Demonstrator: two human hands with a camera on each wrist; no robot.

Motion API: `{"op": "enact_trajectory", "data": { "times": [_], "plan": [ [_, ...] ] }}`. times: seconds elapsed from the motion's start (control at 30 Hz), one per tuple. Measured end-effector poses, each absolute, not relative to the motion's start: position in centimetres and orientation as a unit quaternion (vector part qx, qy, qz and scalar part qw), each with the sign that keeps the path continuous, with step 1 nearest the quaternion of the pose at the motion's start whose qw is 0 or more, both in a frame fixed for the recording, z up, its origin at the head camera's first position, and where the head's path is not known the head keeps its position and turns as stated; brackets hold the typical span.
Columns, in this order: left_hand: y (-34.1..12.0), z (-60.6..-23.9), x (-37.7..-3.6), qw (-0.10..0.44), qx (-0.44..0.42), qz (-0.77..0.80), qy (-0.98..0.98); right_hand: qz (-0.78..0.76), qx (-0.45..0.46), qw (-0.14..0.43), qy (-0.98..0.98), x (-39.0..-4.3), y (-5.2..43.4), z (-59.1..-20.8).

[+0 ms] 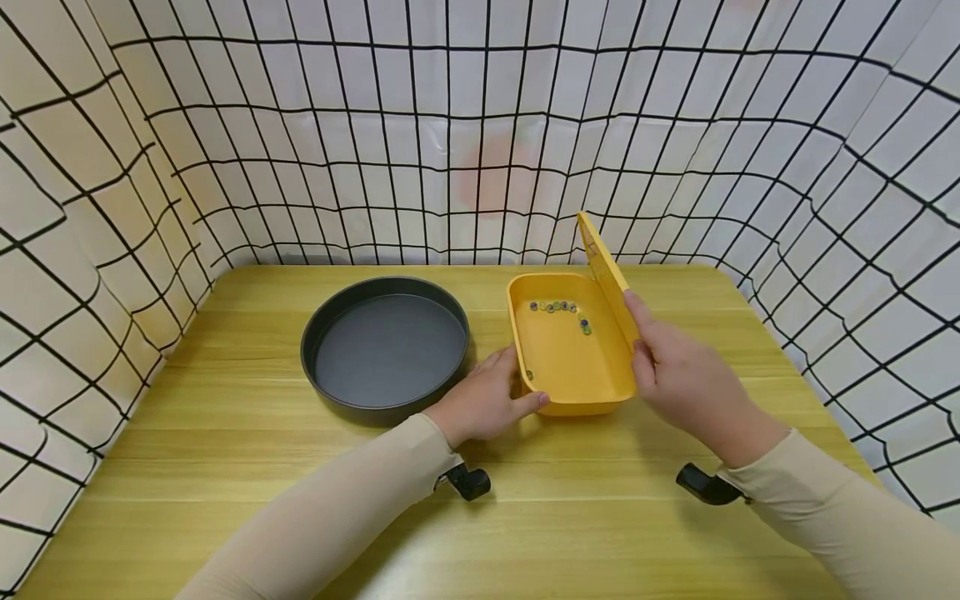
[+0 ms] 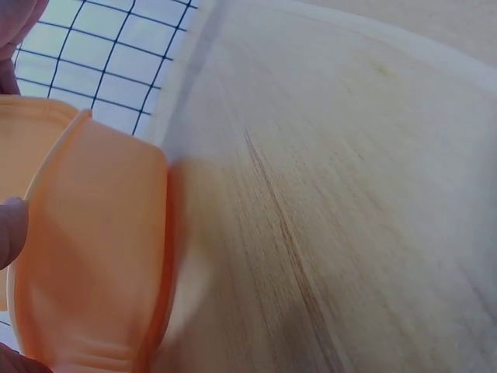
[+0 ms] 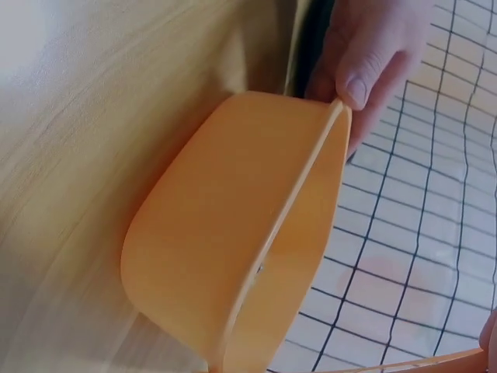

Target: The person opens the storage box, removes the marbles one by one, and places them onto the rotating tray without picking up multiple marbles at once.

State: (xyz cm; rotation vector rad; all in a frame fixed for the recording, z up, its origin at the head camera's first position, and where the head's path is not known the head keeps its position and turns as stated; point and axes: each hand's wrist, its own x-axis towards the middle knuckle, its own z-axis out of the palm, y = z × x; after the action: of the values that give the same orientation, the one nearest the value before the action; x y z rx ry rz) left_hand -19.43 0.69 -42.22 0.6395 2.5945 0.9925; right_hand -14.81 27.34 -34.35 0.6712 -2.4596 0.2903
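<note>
Gripping the near left corner of a yellow box (image 1: 581, 408), the left hand (image 1: 483, 400) reaches in from the lower left in the head view, its thumb over the rim and its other fingers along the outside wall. The right hand (image 1: 686, 387) pinches the edge of a yellow lid (image 1: 611, 283), which stands steeply tilted along the box's right side. Both forearms, in beige sleeves (image 1: 345, 508), slant inward. Only this view shows the spread of small beads (image 1: 564, 306) in the box: most trail along the far part, one sits by the near left corner. A dark grey round pan (image 1: 390, 342) is on the tabletop (image 1: 570, 517) to the box's left, and a gridded sheet (image 1: 375, 125) rises behind.

The left wrist view looks along the box's outer wall, which appears orange here, with a thumb tip at the rim; more of a hand is cut off at the upper left, and whose it is cannot be told.

The right wrist view shows best how the left thumb presses the rim from above with fingers outside the wall. The lid's edge crosses the lower right corner, where a fingertip meets it; the rest of the right hand is out of frame.
</note>
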Motion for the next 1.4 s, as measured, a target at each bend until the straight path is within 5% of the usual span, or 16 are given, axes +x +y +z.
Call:
{"op": "enact_trajectory", "data": {
  "times": [0.77, 1.4],
  "plan": [
    [0.6, -42.3, -19.4, 0.144, 0.223, 0.329, 0.906, 0.183, 0.103, 0.258, -0.943, -15.0, 32.7, -35.3],
    [0.3, -42.0, -19.1, 0.140, 0.216, 0.330, 0.908, 0.148, 0.042, 0.159, -0.975, -15.0, 37.9, -38.4]
  ]
}}
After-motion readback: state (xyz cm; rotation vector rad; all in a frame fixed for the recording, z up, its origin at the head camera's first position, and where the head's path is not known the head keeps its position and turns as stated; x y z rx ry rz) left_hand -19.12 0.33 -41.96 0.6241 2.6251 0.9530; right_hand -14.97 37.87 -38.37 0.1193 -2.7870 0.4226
